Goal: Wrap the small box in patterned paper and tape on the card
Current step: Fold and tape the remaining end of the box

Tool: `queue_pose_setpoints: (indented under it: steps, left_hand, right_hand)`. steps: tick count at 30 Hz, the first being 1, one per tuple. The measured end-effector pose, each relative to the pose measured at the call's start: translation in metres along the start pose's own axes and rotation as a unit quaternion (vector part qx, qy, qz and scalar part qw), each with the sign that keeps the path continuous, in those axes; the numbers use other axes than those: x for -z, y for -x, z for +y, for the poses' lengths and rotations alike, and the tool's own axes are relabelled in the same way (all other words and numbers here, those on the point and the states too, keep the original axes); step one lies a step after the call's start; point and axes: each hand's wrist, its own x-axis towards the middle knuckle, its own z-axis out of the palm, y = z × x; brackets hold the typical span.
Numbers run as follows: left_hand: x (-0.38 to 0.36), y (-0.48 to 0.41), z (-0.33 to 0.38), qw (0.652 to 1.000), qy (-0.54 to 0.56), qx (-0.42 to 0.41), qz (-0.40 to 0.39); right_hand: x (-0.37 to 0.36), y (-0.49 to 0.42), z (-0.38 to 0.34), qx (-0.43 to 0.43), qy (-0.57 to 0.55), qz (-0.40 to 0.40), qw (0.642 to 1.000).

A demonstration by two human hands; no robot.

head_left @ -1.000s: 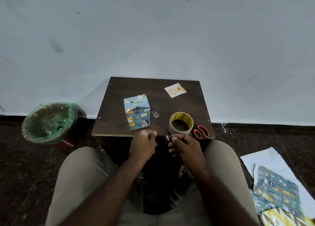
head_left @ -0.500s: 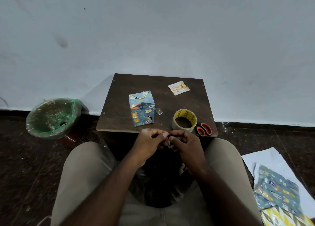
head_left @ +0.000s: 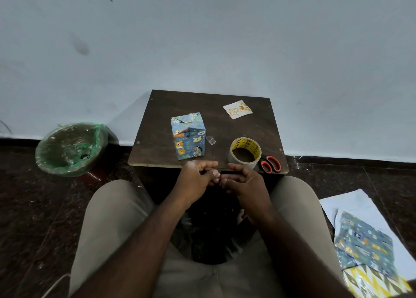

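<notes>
The dark wooden table (head_left: 157,126) stretches away from the fingers, its near edge just beyond the knuckles. Far to the left of the fingers, down on the floor, stands a bin lined with green plastic (head_left: 69,149). To the right and nearer the body than the fingers, sheets of patterned paper (head_left: 364,241) lie on the floor over a white sheet (head_left: 351,205).

The left hand (head_left: 195,178) and right hand (head_left: 245,183) meet over the lap, between the knees. Both have their fingers curled in, with the thumb and forefinger tips pressed together where the hands touch. A tiny pale glint shows at that spot, but I cannot tell whether anything is pinched there.

The box (head_left: 189,140), already covered in blue animal-print paper, stands upright on the table just beyond the left fingers, not touched. The roll of tape (head_left: 245,142) lies flat just beyond the right fingers. The orange-handled scissors (head_left: 271,164) sit to the right of the roll, touching it. The birthday card (head_left: 237,109) lies well beyond the fingers, near the far edge. A scrap of clear tape (head_left: 211,139) rests between box and roll.
</notes>
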Motion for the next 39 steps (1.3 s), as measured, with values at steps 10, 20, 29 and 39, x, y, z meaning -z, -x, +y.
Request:
queue_pose_setpoints:
  steps: [10,20,29,39]
  left_hand:
    - [0.0,0.004,0.005,0.999,-0.002,-0.035,0.019]
    - [0.001,0.004,0.01,0.992,0.116,-0.023,0.051]
    - [0.002,0.008,0.007,0.992,0.007,-0.086,0.094]
    - [0.004,0.005,0.011,0.991,0.092,-0.043,0.084]
  right_hand:
    - [-0.008,-0.001,-0.002,-0.013,0.005,0.015,1.0]
    - [-0.005,-0.002,-0.01,-0.042,-0.016,-0.022,0.999]
    - [-0.003,-0.007,-0.017,-0.031,0.082,-0.008,0.996]
    - [0.003,-0.011,-0.024,0.0,0.026,-0.016,1.0]
